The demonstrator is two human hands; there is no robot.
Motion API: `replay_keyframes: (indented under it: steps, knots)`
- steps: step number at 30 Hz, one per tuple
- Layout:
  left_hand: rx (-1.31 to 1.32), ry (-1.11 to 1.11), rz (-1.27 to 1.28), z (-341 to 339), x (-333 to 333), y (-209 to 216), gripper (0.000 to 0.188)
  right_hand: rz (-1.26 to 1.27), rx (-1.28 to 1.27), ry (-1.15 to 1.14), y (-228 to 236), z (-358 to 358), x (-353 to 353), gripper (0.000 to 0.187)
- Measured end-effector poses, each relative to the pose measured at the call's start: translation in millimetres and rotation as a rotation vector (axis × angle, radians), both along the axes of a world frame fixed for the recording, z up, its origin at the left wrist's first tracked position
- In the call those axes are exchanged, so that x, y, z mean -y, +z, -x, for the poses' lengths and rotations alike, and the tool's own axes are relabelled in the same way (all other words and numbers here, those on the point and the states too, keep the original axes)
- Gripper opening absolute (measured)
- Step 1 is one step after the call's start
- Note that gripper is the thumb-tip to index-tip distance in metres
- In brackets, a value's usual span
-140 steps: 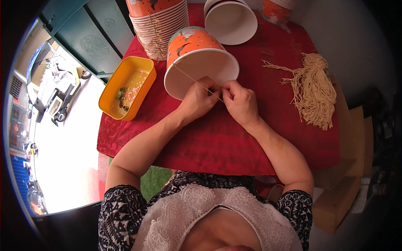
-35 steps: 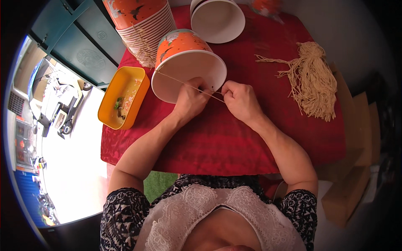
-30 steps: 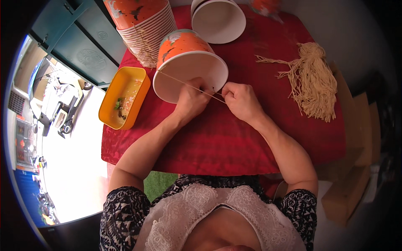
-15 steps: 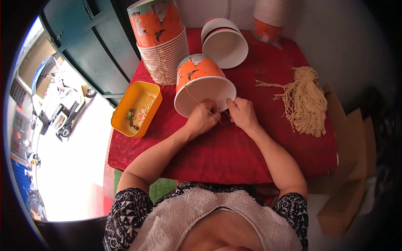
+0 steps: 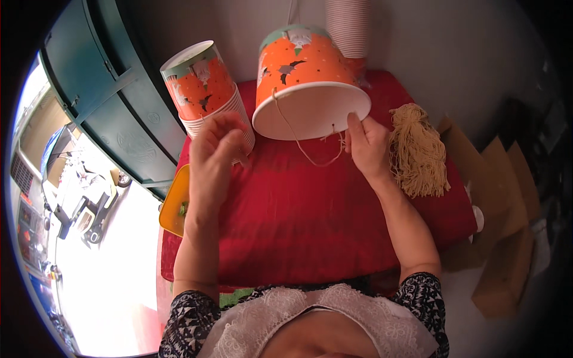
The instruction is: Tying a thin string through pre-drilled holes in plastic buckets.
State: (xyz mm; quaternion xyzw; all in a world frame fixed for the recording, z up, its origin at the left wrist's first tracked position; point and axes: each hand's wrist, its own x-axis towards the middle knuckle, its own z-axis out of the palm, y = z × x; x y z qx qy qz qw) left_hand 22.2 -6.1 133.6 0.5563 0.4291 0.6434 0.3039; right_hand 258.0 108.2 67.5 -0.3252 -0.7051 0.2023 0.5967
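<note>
My right hand [image 5: 369,143] pinches the white rim of an orange paper bucket [image 5: 304,65] printed with bats and pale figures, its mouth tilted toward me. A thin beige string [image 5: 292,132] hangs in a loop from two points at the rim, its right end knotted by a hole next to my right hand. My left hand [image 5: 218,143], slightly blurred, is off the bucket with loosely curled fingers apart and nothing visible in them. It is in front of a stack of matching buckets [image 5: 200,83], hiding part of their rims.
A red cloth [image 5: 298,221] covers the table. A yellow tub [image 5: 173,209] sits at the left, partly behind my left forearm. On the right lies a bundle of beige strings [image 5: 418,155]. Another bucket stack [image 5: 348,30] stands at the back, cardboard [image 5: 501,268] beside the table.
My left hand has let go of the string and moved left toward the bucket stack. My right hand has lifted the bucket up and away, and the string loop now hangs freely.
</note>
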Motion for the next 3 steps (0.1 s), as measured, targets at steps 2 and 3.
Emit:
replay_keyframes:
  steps: [2,3]
  knots:
    - [0.035,0.002,-0.082,10,-11,6,0.026,-0.039,-0.044,-0.017,17,4,-5,0.037]
    - [0.070,0.033,-0.101,11,-15,9,0.032,-0.071,-0.093,-0.027,25,10,-7,0.037]
